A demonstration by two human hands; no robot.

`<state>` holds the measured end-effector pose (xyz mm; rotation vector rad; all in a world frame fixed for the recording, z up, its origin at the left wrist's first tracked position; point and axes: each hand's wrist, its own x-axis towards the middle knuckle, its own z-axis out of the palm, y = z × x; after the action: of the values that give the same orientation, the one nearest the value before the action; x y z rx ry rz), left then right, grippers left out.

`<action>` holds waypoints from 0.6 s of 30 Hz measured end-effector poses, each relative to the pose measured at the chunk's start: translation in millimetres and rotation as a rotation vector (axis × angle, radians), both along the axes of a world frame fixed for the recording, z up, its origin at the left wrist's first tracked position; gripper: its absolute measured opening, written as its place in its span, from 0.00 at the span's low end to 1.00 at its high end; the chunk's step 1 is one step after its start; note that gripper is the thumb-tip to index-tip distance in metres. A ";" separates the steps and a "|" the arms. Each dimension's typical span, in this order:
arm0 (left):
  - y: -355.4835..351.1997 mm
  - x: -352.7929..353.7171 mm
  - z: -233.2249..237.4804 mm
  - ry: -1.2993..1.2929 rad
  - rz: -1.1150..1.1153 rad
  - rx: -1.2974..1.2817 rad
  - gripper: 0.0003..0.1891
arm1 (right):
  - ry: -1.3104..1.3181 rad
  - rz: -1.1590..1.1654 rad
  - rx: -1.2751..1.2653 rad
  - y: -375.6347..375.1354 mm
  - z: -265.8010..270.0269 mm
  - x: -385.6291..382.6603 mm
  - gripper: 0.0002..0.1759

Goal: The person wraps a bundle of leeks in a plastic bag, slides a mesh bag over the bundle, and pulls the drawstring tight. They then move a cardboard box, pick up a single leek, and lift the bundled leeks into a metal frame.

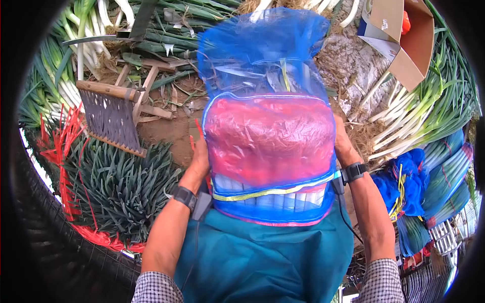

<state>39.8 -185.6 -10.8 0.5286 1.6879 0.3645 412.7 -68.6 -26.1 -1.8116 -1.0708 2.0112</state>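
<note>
A filled blue mesh bag (270,136) with a shiny red and pink panel is in front of my lap, between my hands. White stalk ends show through its lower edge, and a yellow-green strip runs across above them. My left hand (200,154) presses on the bag's left side, its fingers only partly visible. On the right side, my right hand (343,141) holds the bag too, with its fingertips hidden behind it. The mesh at the top stands loose and see-through, with green and white leaves behind or in it.
A low wooden stool (113,113) with a woven seat lies tipped at left. Below it is a dense bundle of green onion leaves (118,187) beside red plastic strips (63,171). Loose green onions (419,113), an open cardboard box (411,55) and filled mesh bags (447,169) are at right.
</note>
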 end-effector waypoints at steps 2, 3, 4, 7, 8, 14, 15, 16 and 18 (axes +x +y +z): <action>-7.9 8.8 15.1 0.003 -0.037 0.177 0.17 | -0.066 0.101 0.069 -10.6 0.1 4.3 0.19; -8.4 6.6 13.7 -0.009 0.036 0.084 0.16 | -0.065 0.092 0.053 -14.2 -7.1 5.5 0.19; -10.5 3.6 10.0 -0.028 0.110 -0.015 0.16 | -0.071 0.084 0.033 -17.3 -13.9 7.8 0.20; -19.5 -17.0 4.5 0.255 -0.135 0.115 0.15 | -0.209 0.094 0.035 -11.5 -0.2 21.7 0.21; 11.2 -6.2 50.6 0.317 -0.047 -0.020 0.15 | -0.270 0.101 0.050 -4.7 11.4 24.5 0.21; 33.9 25.1 185.9 0.269 -0.402 0.341 0.12 | -0.107 0.317 0.232 -14.7 120.0 59.9 0.31; 36.9 37.5 194.5 0.313 -0.553 0.447 0.13 | -0.155 0.390 0.280 -17.2 131.7 43.1 0.34; 33.8 39.9 192.3 0.323 -0.579 0.484 0.13 | -0.224 0.417 0.433 -23.4 126.1 30.9 0.31; 25.3 43.6 176.1 0.344 -0.632 0.561 0.13 | -0.267 0.384 0.598 -34.9 98.9 21.6 0.24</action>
<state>83.5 -160.3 165.3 1.5645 1.6258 0.2855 434.3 -103.5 72.9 -1.6497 -1.9699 1.3855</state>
